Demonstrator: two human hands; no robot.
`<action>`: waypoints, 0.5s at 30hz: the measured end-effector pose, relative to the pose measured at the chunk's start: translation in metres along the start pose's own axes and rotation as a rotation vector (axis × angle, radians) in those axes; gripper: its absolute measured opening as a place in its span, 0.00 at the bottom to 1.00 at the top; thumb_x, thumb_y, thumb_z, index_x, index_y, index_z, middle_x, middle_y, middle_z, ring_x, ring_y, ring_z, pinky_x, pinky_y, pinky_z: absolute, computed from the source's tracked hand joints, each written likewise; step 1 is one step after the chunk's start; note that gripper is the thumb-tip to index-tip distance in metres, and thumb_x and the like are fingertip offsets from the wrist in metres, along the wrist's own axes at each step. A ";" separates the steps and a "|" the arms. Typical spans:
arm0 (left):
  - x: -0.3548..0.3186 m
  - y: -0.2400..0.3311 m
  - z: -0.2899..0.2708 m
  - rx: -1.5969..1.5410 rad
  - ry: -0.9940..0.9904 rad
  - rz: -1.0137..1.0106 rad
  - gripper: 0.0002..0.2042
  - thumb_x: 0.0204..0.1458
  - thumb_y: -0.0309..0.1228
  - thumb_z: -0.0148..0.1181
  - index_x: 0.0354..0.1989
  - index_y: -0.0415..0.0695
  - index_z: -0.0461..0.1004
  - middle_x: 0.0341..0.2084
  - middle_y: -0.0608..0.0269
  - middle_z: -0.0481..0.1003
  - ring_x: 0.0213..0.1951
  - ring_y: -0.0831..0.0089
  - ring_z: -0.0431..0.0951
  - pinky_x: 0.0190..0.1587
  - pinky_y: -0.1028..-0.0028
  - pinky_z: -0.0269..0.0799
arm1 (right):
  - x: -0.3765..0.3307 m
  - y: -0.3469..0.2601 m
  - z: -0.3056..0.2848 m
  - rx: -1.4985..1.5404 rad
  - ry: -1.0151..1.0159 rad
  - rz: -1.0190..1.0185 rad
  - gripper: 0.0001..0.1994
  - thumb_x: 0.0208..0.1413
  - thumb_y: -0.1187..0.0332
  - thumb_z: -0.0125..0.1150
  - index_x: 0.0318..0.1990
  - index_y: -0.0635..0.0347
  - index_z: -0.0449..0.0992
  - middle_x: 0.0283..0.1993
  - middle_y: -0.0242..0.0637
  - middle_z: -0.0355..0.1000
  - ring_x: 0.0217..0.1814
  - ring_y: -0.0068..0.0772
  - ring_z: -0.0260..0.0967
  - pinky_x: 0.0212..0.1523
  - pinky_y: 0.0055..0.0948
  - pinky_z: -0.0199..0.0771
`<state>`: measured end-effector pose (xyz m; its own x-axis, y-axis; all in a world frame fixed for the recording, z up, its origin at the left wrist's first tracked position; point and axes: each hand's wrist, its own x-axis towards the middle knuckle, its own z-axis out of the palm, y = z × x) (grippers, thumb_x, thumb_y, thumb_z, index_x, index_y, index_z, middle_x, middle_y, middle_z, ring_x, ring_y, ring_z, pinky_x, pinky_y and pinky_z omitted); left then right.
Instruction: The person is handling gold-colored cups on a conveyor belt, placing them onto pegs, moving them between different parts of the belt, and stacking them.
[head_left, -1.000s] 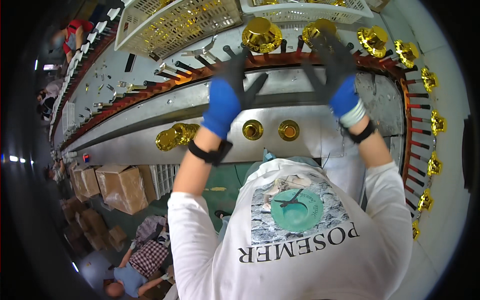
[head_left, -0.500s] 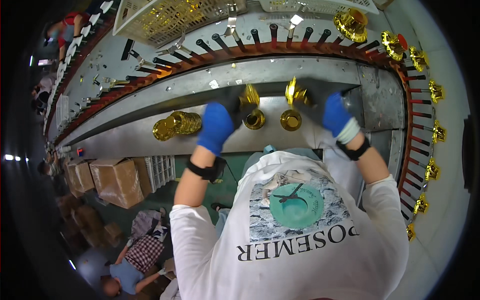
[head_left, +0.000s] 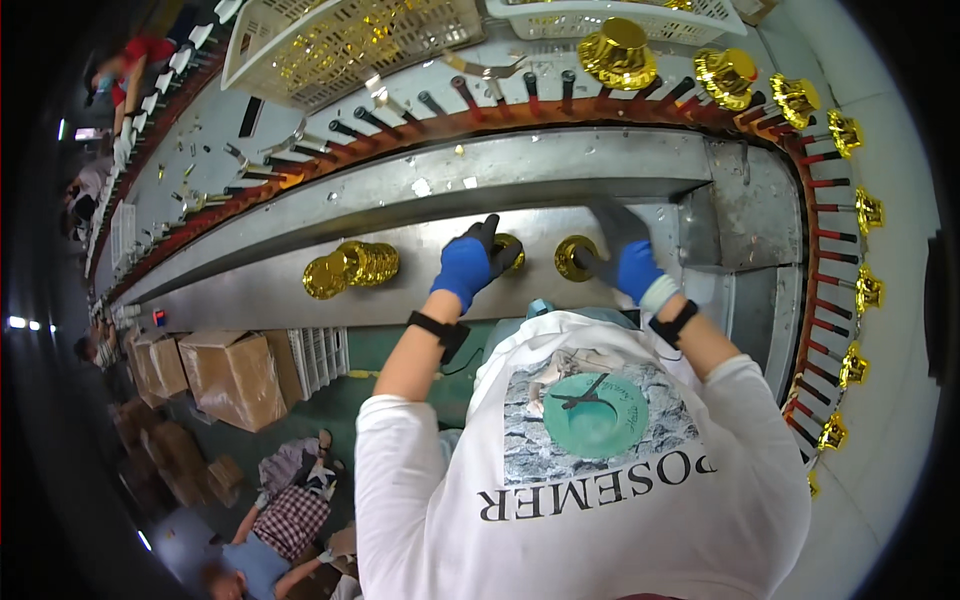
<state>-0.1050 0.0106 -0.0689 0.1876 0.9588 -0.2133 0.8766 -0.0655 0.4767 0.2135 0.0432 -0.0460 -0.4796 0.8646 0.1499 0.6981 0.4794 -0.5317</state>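
Note:
Both hands wear gloves with blue backs and dark fingers. My left hand [head_left: 468,266] is closed at the side of a shiny gold hat-shaped piece [head_left: 513,252] on the metal worktop, covering part of it, one finger sticking up. To the right, a second gold hat-shaped piece [head_left: 571,258] sits on the worktop, its round top facing up. My right hand [head_left: 632,262] reaches in from its right side, a dark finger at its edge; the other fingers are smeared by motion. A row of nested gold hat-shaped pieces [head_left: 368,264] lies left of my left hand.
Beyond a metal ledge [head_left: 420,188], a curved rail [head_left: 440,122] carries dark-handled posts, several topped with gold hats [head_left: 616,54]. Plastic baskets [head_left: 350,50] stand behind it. Cardboard boxes [head_left: 238,378] are on the floor at left; a person [head_left: 265,540] is at lower left.
The gold pieces held up in both hands are no longer seen there. My hands have come down toward the two gold pieces on the worktop. Gold hats on the rail have shifted left.

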 end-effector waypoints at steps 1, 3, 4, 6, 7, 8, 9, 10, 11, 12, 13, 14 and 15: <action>0.004 0.014 -0.023 -0.009 0.143 0.142 0.39 0.58 0.56 0.68 0.71 0.43 0.67 0.49 0.40 0.81 0.45 0.43 0.85 0.44 0.52 0.82 | 0.010 0.000 -0.027 -0.084 0.209 -0.089 0.36 0.55 0.55 0.75 0.69 0.62 0.72 0.71 0.56 0.69 0.72 0.59 0.68 0.72 0.52 0.67; 0.038 0.085 -0.097 -0.130 0.316 0.358 0.34 0.57 0.49 0.71 0.67 0.42 0.70 0.48 0.39 0.81 0.43 0.41 0.85 0.41 0.53 0.82 | 0.050 0.009 -0.105 -0.245 0.458 -0.107 0.34 0.56 0.56 0.76 0.68 0.61 0.73 0.69 0.55 0.70 0.69 0.59 0.69 0.68 0.51 0.70; 0.062 0.120 -0.128 -0.045 0.504 0.477 0.33 0.56 0.48 0.72 0.65 0.43 0.72 0.47 0.39 0.81 0.43 0.42 0.84 0.41 0.53 0.82 | 0.074 0.026 -0.143 -0.370 0.598 -0.124 0.34 0.55 0.56 0.76 0.67 0.60 0.73 0.68 0.55 0.71 0.68 0.58 0.70 0.66 0.51 0.72; 0.114 0.178 -0.172 0.071 0.739 0.568 0.32 0.54 0.45 0.75 0.64 0.43 0.74 0.47 0.42 0.82 0.42 0.46 0.86 0.41 0.56 0.83 | 0.130 0.043 -0.212 -0.519 0.893 -0.268 0.28 0.54 0.53 0.78 0.59 0.56 0.81 0.54 0.51 0.79 0.54 0.56 0.77 0.52 0.49 0.78; 0.134 0.194 -0.187 0.102 0.793 0.548 0.33 0.52 0.43 0.78 0.64 0.43 0.75 0.48 0.44 0.83 0.42 0.50 0.87 0.42 0.60 0.84 | 0.139 0.043 -0.226 -0.544 0.773 -0.157 0.28 0.56 0.58 0.77 0.63 0.54 0.78 0.59 0.54 0.77 0.61 0.60 0.74 0.60 0.50 0.77; 0.156 0.199 -0.194 -0.019 0.635 0.474 0.36 0.55 0.51 0.72 0.68 0.44 0.72 0.46 0.42 0.83 0.43 0.46 0.85 0.43 0.55 0.82 | 0.157 0.072 -0.233 -0.497 0.555 -0.035 0.25 0.57 0.56 0.75 0.61 0.53 0.80 0.54 0.54 0.79 0.57 0.56 0.76 0.58 0.50 0.78; 0.172 0.190 -0.202 -0.124 0.484 0.362 0.39 0.58 0.59 0.66 0.71 0.45 0.68 0.43 0.40 0.83 0.45 0.41 0.84 0.44 0.50 0.79 | 0.165 0.038 -0.226 -0.427 0.425 0.055 0.29 0.57 0.56 0.69 0.61 0.66 0.78 0.50 0.58 0.81 0.51 0.59 0.80 0.54 0.49 0.80; 0.183 0.192 -0.201 -0.055 0.285 0.297 0.37 0.58 0.57 0.67 0.69 0.45 0.70 0.43 0.40 0.83 0.44 0.40 0.83 0.44 0.50 0.79 | 0.167 0.040 -0.218 -0.272 0.417 0.080 0.29 0.57 0.55 0.70 0.62 0.66 0.77 0.51 0.58 0.81 0.52 0.60 0.80 0.54 0.50 0.80; 0.185 0.189 -0.197 -0.058 0.285 0.296 0.37 0.58 0.57 0.67 0.69 0.45 0.70 0.43 0.40 0.83 0.44 0.40 0.83 0.44 0.50 0.79 | 0.169 0.040 -0.210 -0.115 0.406 0.104 0.30 0.57 0.55 0.70 0.62 0.67 0.77 0.52 0.59 0.81 0.52 0.60 0.80 0.53 0.50 0.81; 0.185 0.185 -0.192 0.100 0.287 0.327 0.36 0.58 0.56 0.67 0.69 0.46 0.71 0.42 0.39 0.83 0.45 0.41 0.83 0.44 0.50 0.79 | 0.166 0.042 -0.209 -0.156 0.340 0.110 0.31 0.58 0.55 0.71 0.64 0.66 0.76 0.53 0.60 0.80 0.52 0.60 0.80 0.54 0.49 0.80; 0.182 0.182 -0.185 0.256 0.274 0.352 0.36 0.58 0.55 0.67 0.69 0.47 0.71 0.42 0.38 0.82 0.45 0.41 0.83 0.44 0.50 0.79 | 0.159 0.046 -0.205 -0.151 0.328 0.116 0.31 0.58 0.55 0.71 0.64 0.66 0.76 0.53 0.60 0.80 0.52 0.60 0.80 0.54 0.49 0.80; 0.163 0.175 -0.176 0.282 0.428 0.432 0.34 0.57 0.54 0.67 0.67 0.46 0.72 0.39 0.39 0.82 0.42 0.41 0.83 0.43 0.48 0.78 | 0.149 0.052 -0.200 -0.245 0.348 -0.072 0.27 0.57 0.58 0.73 0.61 0.61 0.78 0.52 0.56 0.80 0.53 0.56 0.79 0.55 0.48 0.79; 0.163 0.165 -0.169 0.338 0.583 0.473 0.26 0.54 0.47 0.75 0.57 0.46 0.79 0.40 0.46 0.82 0.40 0.47 0.85 0.40 0.55 0.82 | 0.139 0.055 -0.195 -0.333 0.367 -0.262 0.23 0.56 0.60 0.76 0.57 0.57 0.81 0.52 0.51 0.81 0.54 0.53 0.79 0.56 0.48 0.78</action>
<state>-0.0049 0.2028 0.1191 0.3918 0.7924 0.4675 0.8663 -0.4888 0.1025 0.2893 0.2194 0.1081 -0.4849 0.6775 0.5530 0.7395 0.6553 -0.1543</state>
